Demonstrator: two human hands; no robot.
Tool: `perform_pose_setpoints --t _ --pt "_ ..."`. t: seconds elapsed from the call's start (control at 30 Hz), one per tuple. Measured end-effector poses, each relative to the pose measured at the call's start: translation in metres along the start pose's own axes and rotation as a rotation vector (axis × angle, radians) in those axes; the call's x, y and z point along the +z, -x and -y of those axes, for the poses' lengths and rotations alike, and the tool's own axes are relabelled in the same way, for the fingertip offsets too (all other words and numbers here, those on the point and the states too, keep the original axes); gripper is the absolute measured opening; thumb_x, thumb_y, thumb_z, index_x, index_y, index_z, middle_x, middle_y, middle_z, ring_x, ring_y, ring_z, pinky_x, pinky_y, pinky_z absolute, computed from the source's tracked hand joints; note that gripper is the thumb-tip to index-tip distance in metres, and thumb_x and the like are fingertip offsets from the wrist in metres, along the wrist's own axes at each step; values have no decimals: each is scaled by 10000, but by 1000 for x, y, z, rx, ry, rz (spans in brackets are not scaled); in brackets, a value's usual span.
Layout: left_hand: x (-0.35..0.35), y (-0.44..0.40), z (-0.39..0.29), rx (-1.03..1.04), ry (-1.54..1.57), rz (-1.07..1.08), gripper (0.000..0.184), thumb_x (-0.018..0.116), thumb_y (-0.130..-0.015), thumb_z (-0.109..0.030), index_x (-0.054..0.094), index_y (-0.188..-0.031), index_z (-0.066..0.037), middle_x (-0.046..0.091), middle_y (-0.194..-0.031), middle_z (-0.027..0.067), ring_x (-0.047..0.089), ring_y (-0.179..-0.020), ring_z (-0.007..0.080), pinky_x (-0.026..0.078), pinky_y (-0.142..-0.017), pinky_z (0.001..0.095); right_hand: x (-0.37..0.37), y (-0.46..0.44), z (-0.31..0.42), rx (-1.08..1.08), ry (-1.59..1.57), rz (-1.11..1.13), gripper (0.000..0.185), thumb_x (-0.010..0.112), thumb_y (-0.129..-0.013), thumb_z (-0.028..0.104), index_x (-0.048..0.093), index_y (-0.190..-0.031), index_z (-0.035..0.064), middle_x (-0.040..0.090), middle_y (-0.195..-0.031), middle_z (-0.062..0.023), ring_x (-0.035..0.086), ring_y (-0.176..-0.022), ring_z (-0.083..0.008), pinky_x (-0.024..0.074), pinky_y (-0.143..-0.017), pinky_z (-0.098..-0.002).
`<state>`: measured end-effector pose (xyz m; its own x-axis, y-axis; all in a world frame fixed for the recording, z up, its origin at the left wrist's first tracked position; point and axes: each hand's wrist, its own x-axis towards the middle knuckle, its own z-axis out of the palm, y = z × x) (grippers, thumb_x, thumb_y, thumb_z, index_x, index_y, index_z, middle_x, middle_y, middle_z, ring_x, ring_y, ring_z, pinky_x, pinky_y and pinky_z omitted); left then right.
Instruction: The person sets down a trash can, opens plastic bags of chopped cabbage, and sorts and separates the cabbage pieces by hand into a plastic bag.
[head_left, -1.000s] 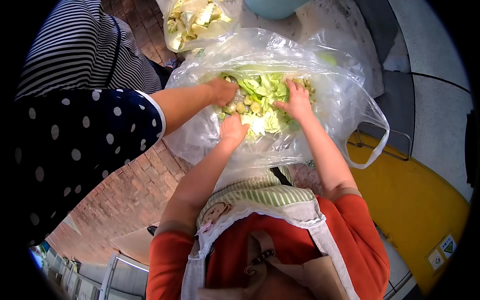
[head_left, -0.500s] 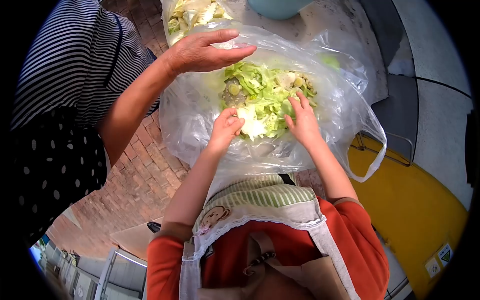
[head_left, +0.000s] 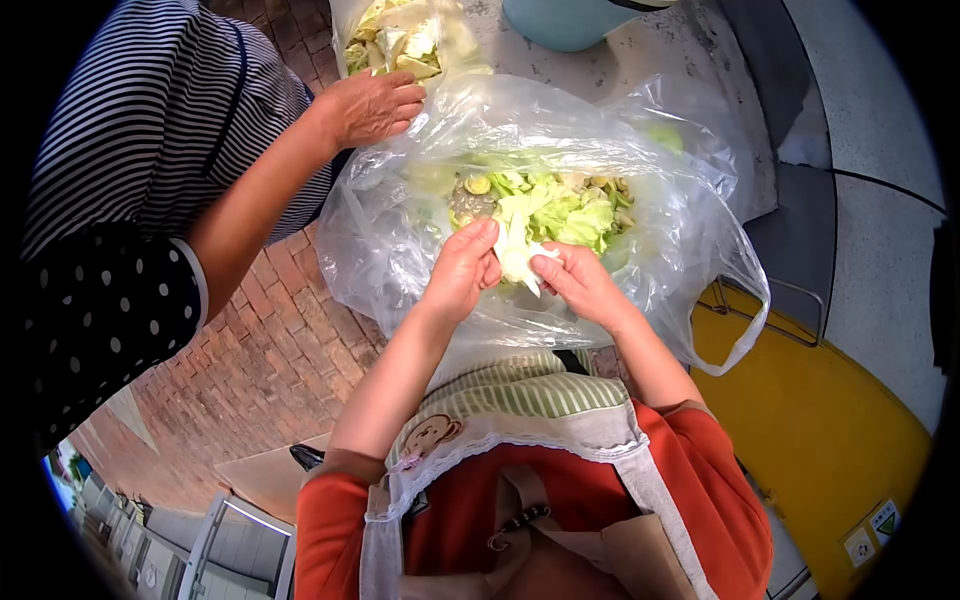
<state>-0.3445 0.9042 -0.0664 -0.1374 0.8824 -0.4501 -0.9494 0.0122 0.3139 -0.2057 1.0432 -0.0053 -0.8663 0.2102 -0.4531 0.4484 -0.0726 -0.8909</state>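
A pale green-white lettuce leaf (head_left: 516, 245) is pinched between my two hands over a large clear plastic bag (head_left: 385, 225). My left hand (head_left: 463, 268) grips the leaf's left edge, thumb on top. From the right, my right hand (head_left: 582, 282) pinches its lower end between thumb and fingers. Behind the leaf, a heap of green lettuce leaves (head_left: 578, 215) lies in the bag's opening. Cut stem ends (head_left: 478, 186) show at the heap's left side, and more pale cut pieces sit at its right. Plastic folds partly cover the heap's far edge.
Another person's hand (head_left: 375, 108) reaches in at the upper left, near a second clear bag of cut leaves (head_left: 440, 62). A blue bucket (head_left: 562, 25) stands at the back on a stone-like surface (head_left: 690, 55). A yellow panel (head_left: 830, 420) lies right, brick paving (head_left: 270, 335) left.
My right hand has moved left and toward me onto the leaf, which is now lifted between both hands. The other person's hand has drawn back left, away from above my bag.
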Motion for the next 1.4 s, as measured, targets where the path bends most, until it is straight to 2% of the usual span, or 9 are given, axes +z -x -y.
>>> perform_pose_setpoints --t 0.13,0.37,0.47,0.63,0.73,0.83,0.97,1.03,1.4 --pt "1 0 -1 18 -104 -39 204 537 -985 -224 583 -1063 -41 597 -748 -17 495 -554 34 385 -505 171 -7 -4 -7 60 -110 13 283 554 -975 281 612 -880 21 565 -708 -22 510 -642 -130 428 -606 -272" --pt "23 7 -12 397 -498 -4 348 647 -890 -63 570 -1224 -2 610 -1114 62 583 -1052 143 512 -879 294 -23 -10 1 -539 944 -422 316 660 -757 69 644 -1072 94 627 -962 -77 620 -838 -274 512 -707 -342" --pt "33 13 -24 561 -1114 -73 388 699 -821 -38 588 -1192 -23 601 -1138 85 616 -962 179 512 -830 290 -25 -10 3 -582 1048 -423 403 647 -720 32 637 -1115 108 625 -995 -75 627 -878 -262 519 -740 -356" --pt "27 12 -26 397 -1120 -94 366 673 -840 -46 597 -1197 -22 627 -1077 88 614 -997 165 527 -821 300 -23 -10 3 -542 1044 -404 471 646 -727 26 596 -1191 86 620 -1075 -100 628 -920 -290 519 -783 -373" --pt "17 -5 -32 164 -1351 -146 336 684 -832 -119 624 -1147 -16 644 -1007 108 638 -915 191 528 -782 319 -49 -16 -27 290 959 -101 486 648 -828 125 507 -1282 24 577 -1179 -211 591 -1034 -380 499 -869 -419" --pt "5 -24 -32 -90 -1688 -101 485 711 -812 -307 595 -1204 -44 619 -1094 172 617 -992 289 488 -880 393 -101 -34 -73 235 961 -460 482 643 -848 158 502 -1288 17 548 -1239 -247 586 -1031 -415 476 -913 -441" --pt "2 -68 -40 521 -1777 -64 868 707 -805 -427 295 -1474 -57 442 -1351 304 444 -1267 398 370 -1046 425 -174 -55 -91 225 928 -468 559 646 -863 240 457 -1330 -2 592 -1181 -269 598 -1055 -372 478 -907 -426" --pt "42 -79 -77 426 -1578 -66 928 668 -826 -520 232 -1500 -55 321 -1475 269 333 -1379 353 308 -1115 386 -156 -54 -62 400 873 -388 559 654 -853 264 474 -1312 1 607 -1152 -260 598 -1057 -368 477 -910 -428" --pt "136 -114 -139 418 -1360 -3 835 600 -837 -608 465 -1334 49 655 -1017 116 593 -923 181 471 -817 296 -87 -41 -49 410 741 -219 617 716 -795 358 519 -1296 56 617 -1174 -213 587 -1107 -338 461 -958 -411"
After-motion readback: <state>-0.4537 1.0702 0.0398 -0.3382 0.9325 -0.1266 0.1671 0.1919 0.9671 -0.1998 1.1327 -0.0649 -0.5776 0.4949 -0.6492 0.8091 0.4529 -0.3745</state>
